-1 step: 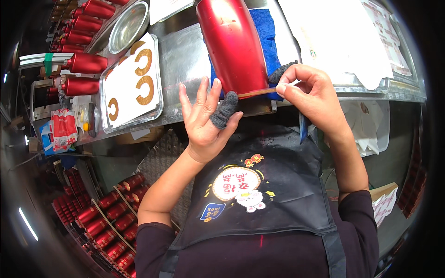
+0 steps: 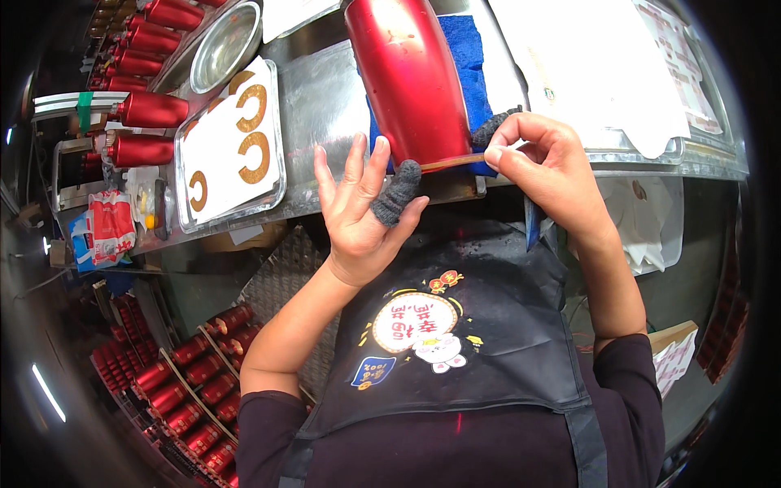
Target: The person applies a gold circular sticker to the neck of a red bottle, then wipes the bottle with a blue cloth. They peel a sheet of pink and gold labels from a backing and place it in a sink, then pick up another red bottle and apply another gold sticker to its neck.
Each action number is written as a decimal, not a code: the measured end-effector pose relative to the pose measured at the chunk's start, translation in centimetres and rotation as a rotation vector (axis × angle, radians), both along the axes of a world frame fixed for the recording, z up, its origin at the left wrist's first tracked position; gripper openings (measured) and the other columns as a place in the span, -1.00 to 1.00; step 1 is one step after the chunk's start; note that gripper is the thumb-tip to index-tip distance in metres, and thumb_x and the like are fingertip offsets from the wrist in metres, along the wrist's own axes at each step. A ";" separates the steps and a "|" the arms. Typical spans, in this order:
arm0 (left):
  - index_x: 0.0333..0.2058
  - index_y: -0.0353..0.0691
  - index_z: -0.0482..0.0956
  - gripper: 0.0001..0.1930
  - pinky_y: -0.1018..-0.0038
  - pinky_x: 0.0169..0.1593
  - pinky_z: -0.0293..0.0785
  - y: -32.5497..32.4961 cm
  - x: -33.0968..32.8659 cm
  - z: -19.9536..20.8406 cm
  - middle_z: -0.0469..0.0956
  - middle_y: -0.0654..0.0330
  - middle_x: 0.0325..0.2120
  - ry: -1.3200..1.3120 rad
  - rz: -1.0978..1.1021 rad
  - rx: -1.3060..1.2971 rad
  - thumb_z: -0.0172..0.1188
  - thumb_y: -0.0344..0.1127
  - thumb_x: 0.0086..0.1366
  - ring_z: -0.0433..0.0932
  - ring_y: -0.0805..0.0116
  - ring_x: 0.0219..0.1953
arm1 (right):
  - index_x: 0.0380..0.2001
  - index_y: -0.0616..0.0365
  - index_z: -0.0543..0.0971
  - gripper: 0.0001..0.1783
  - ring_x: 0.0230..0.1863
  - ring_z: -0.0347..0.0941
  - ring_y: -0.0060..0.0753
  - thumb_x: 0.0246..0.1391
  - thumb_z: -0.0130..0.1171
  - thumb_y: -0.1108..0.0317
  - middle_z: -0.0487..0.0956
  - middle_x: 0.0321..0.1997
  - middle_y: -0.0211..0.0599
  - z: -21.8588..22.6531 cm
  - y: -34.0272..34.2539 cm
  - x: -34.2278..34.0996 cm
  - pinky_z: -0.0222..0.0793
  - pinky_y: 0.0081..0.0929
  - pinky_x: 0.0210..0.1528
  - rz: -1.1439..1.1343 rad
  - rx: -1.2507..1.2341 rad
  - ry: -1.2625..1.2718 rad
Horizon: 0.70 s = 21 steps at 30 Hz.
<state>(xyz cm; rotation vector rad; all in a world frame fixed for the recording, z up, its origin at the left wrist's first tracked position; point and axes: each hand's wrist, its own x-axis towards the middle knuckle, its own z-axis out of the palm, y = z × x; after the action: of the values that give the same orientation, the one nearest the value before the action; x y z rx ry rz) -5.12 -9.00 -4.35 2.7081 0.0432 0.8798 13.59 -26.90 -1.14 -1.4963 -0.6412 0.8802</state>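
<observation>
A large glossy red metal bottle (image 2: 411,81) lies on a blue cloth (image 2: 465,57), one end toward me. Along that near end runs a thin gold-brown strip (image 2: 452,163). My right hand (image 2: 557,167) pinches the strip's right end between thumb and finger. At the strip's left end, the index fingertip of my left hand (image 2: 358,215) rests by the bottle's edge, in a dark grey knitted finger cover (image 2: 396,195). That hand's other fingers are spread and hold nothing. A second grey finger cover (image 2: 495,128) is on my right hand.
At left, a clear tray (image 2: 281,175) holds white sheets with gold C-shaped pieces (image 2: 255,159); a metal bowl (image 2: 226,49) stands behind it. More red bottles (image 2: 154,110) line the far left. White sheets (image 2: 586,73) cover the right side. A plastic bin (image 2: 651,220) sits below.
</observation>
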 end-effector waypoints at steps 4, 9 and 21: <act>-0.14 -0.06 0.70 -0.60 -0.39 0.31 -0.11 -0.1 0.6 0.7 0.44 -0.02 0.23 -0.008 0.013 0.062 0.49 -0.33 -0.04 0.42 -0.25 0.23 | -0.43 0.19 0.55 -0.87 -0.44 0.24 -0.88 0.13 0.26 0.40 0.45 -0.44 -0.65 -0.5 0.2 0.1 0.12 -0.78 -0.42 0.008 -0.019 0.008; -0.22 0.01 0.73 -0.68 -0.41 0.30 -0.09 -0.8 2.1 1.8 0.47 0.05 0.22 -0.031 0.020 0.180 0.41 -0.29 -0.05 0.42 -0.22 0.24 | -0.42 0.19 0.56 -0.89 -0.42 0.28 -0.88 0.14 0.27 0.41 0.49 -0.41 -0.63 -1.3 0.7 0.2 0.17 -0.79 -0.41 0.009 0.008 0.017; -0.06 -0.34 0.66 -0.51 -0.26 0.32 0.04 0.5 0.5 1.0 0.47 -0.13 0.18 -0.049 0.045 -0.070 0.51 -0.34 -0.01 0.55 -0.01 0.13 | -0.43 0.20 0.55 -0.86 -0.48 0.23 -0.90 0.14 0.29 0.40 0.45 -0.46 -0.65 0.2 0.5 -0.8 0.10 -0.80 -0.45 -0.010 0.012 -0.005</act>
<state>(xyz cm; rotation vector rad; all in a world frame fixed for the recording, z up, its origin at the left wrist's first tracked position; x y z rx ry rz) -4.60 -8.46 -3.35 2.6296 0.1231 0.9392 12.76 -26.43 -0.92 -1.4907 -0.6414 0.8640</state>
